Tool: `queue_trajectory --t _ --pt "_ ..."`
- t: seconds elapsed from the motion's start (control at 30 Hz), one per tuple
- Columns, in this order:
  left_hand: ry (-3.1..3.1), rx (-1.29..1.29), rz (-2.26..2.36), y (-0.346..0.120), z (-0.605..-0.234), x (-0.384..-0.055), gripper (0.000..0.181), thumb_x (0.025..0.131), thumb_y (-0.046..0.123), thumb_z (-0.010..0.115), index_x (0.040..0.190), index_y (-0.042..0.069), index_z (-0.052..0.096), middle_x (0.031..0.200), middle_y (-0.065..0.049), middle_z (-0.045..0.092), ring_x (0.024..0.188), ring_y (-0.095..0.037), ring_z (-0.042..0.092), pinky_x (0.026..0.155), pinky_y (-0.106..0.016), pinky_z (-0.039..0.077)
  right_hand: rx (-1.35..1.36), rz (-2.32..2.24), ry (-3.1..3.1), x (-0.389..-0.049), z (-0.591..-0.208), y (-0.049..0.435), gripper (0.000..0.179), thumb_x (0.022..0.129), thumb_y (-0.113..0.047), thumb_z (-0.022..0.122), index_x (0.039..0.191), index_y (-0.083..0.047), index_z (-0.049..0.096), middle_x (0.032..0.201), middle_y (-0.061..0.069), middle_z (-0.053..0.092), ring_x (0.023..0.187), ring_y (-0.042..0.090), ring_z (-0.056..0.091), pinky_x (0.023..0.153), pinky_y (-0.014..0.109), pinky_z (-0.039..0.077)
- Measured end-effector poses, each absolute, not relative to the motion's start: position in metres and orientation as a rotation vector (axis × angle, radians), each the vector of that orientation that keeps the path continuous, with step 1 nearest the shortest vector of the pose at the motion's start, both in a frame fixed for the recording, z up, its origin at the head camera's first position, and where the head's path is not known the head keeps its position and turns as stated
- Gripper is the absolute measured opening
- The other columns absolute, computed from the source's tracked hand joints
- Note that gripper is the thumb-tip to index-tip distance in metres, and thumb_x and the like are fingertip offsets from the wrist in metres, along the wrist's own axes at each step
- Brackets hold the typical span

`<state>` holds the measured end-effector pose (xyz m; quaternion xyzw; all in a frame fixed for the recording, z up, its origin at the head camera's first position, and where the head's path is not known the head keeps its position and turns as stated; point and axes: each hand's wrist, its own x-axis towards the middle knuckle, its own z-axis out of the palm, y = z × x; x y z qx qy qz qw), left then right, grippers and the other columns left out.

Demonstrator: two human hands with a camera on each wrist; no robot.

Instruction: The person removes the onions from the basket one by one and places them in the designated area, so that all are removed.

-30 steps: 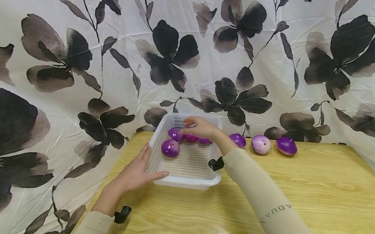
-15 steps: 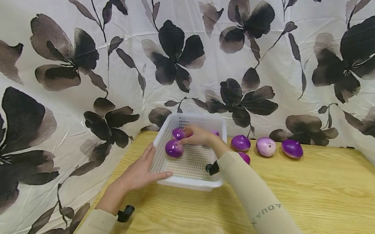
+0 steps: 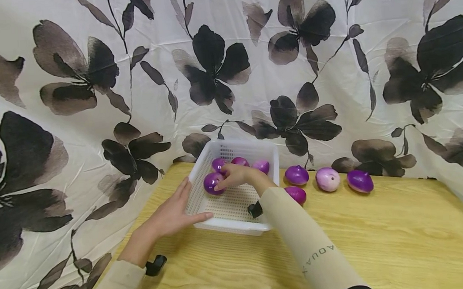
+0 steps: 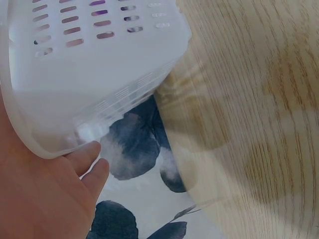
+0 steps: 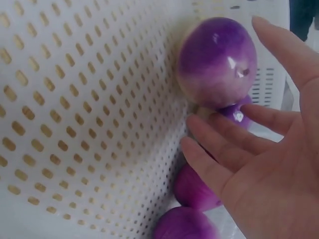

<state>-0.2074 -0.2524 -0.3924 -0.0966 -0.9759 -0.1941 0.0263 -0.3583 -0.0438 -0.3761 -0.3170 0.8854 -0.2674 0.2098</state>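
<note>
A white perforated basket [image 3: 235, 225] sits on the wooden table, tilted slightly in the head view. My left hand [image 3: 172, 211] holds its near-left corner, thumb over the rim and fingers along the outer wall; the left wrist view shows two fingertips [image 4: 99, 172] below the rim. Inside the basket my right hand [image 3: 237, 175] reaches to a glossy purple onion [image 3: 211, 185]. Its spread thumb and fingers stand around that onion [image 5: 217, 62] in the right wrist view, with a gap visible. Behind lie a purple onion [image 3: 218, 164], a magenta onion [image 3: 240, 161] and a lighter onion [image 3: 262, 166].
Right of the basket, a magenta onion [image 3: 296, 195] lies partly behind the right sleeve [image 3: 307, 236]. Farther along stand a purple onion [image 3: 297, 175], a pale onion [image 3: 327, 179] and another purple onion [image 3: 360, 181]. A floral cloth [image 3: 221, 97] hangs behind the table [image 3: 378, 241].
My right hand has moved from the back of the basket forward to the front-left onion, uncovering the onions behind it. My left hand keeps its place on the basket.
</note>
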Motion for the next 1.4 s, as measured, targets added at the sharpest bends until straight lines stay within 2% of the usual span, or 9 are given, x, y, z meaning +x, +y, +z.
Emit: queue_trajectory --t 0.3,0.47,0.7,1.13,1.4 --pt "-3.025 -0.303 -0.586 -0.251 -0.394 -0.207 0.127 0.064 0.086 0.05 0.15 0.003 0.007 0.157 -0.005 -0.007 0.139 -0.036 0.019 0.108 -0.053 0.026 -0.932 -0.632 2.484 -0.363 -0.381 -0.046 0.083 0.077 -0.043 0.074 0.144 -0.011 0.037 0.142 0.008 0.043 0.13 0.025 0.041 0.107 0.04 0.032" --pt "-3.026 -0.292 -0.583 -0.251 -0.393 -0.208 0.127 0.064 0.087 0.049 0.151 0.004 0.007 0.157 -0.004 -0.008 0.139 -0.036 0.02 0.108 -0.052 0.027 -0.977 -0.63 2.437 -0.361 -0.379 -0.05 0.08 0.079 -0.039 0.074 0.144 -0.013 0.037 0.142 0.011 0.043 0.129 0.026 0.042 0.106 0.04 0.034" --pt "-3.025 -0.284 -0.596 -0.252 -0.394 -0.209 0.127 0.064 0.087 0.049 0.151 0.005 0.006 0.157 -0.004 -0.007 0.139 -0.036 0.02 0.108 -0.053 0.027 -0.992 -0.537 2.466 -0.358 -0.379 -0.054 0.077 0.078 -0.045 0.073 0.141 -0.015 0.041 0.142 0.007 0.043 0.131 0.024 0.04 0.107 0.041 0.033" --pt "-3.033 -0.259 -0.61 -0.252 -0.394 -0.21 0.127 0.062 0.088 0.049 0.151 0.007 0.006 0.157 0.0 -0.008 0.138 -0.035 0.023 0.107 -0.053 0.029 -1.077 -0.48 2.492 -0.354 -0.381 -0.06 0.074 0.079 -0.053 0.069 0.135 -0.012 0.044 0.13 0.004 0.053 0.121 0.019 0.049 0.1 0.035 0.041" --pt "-3.029 -0.274 -0.597 -0.253 -0.394 -0.21 0.126 0.064 0.087 0.049 0.151 0.007 0.005 0.157 -0.002 -0.008 0.139 -0.034 0.021 0.107 -0.053 0.028 -1.124 -0.589 2.53 -0.358 -0.38 -0.059 0.073 0.075 -0.05 0.074 0.132 -0.012 0.047 0.121 0.004 0.057 0.112 0.017 0.054 0.095 0.032 0.044"
